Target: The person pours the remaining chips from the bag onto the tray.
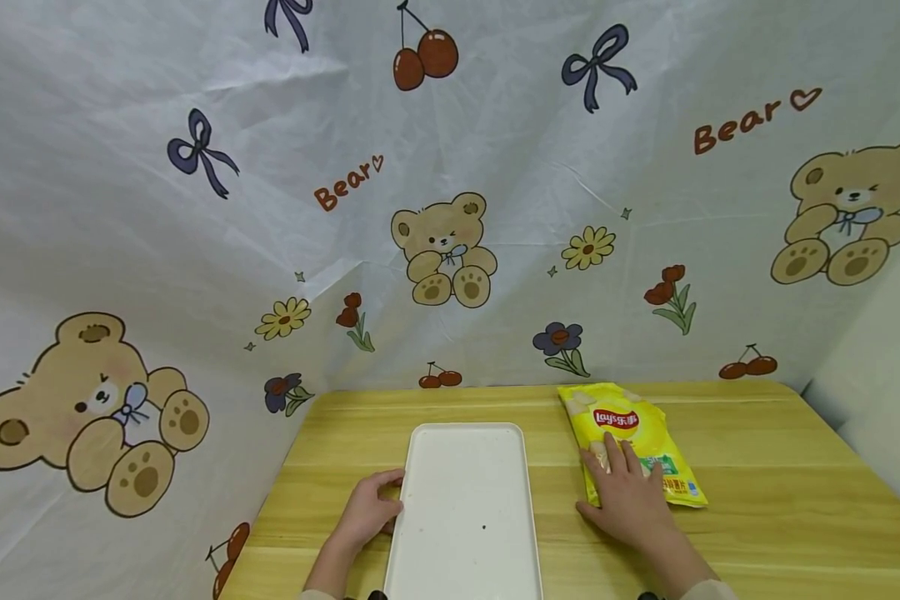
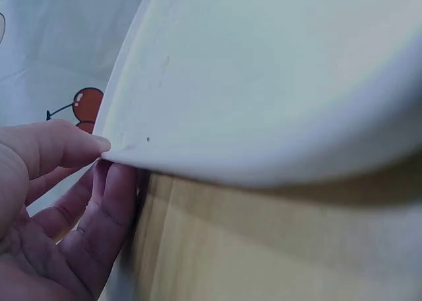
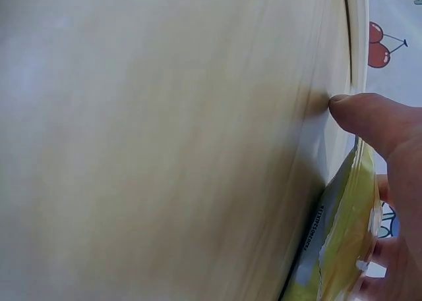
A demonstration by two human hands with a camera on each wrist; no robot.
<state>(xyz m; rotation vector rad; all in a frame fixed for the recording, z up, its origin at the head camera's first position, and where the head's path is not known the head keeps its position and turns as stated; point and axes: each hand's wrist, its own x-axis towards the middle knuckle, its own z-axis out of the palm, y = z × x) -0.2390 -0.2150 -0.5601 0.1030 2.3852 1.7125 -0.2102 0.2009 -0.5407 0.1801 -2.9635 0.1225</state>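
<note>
A white rectangular tray (image 1: 461, 500) lies lengthwise on the wooden table. At its left edge my left hand (image 1: 365, 510) grips the rim. The left wrist view has the thumb on top of the tray (image 2: 264, 83) and the fingers of the left hand (image 2: 72, 202) under its edge. To the right lies a yellow Lay's chip bag (image 1: 630, 408), tilted a little. My right hand (image 1: 633, 500) rests on the lower part of this bag with fingers spread. In the right wrist view, the thumb of the right hand (image 3: 402, 143) is beside the bag (image 3: 346, 228), at the table surface.
The wooden table (image 1: 780, 467) reaches back to a white cloth (image 1: 510, 150) printed with bears, bows, cherries and flowers. This cloth hangs behind the table and along its left side. A small dark speck (image 1: 483, 527) is on the tray.
</note>
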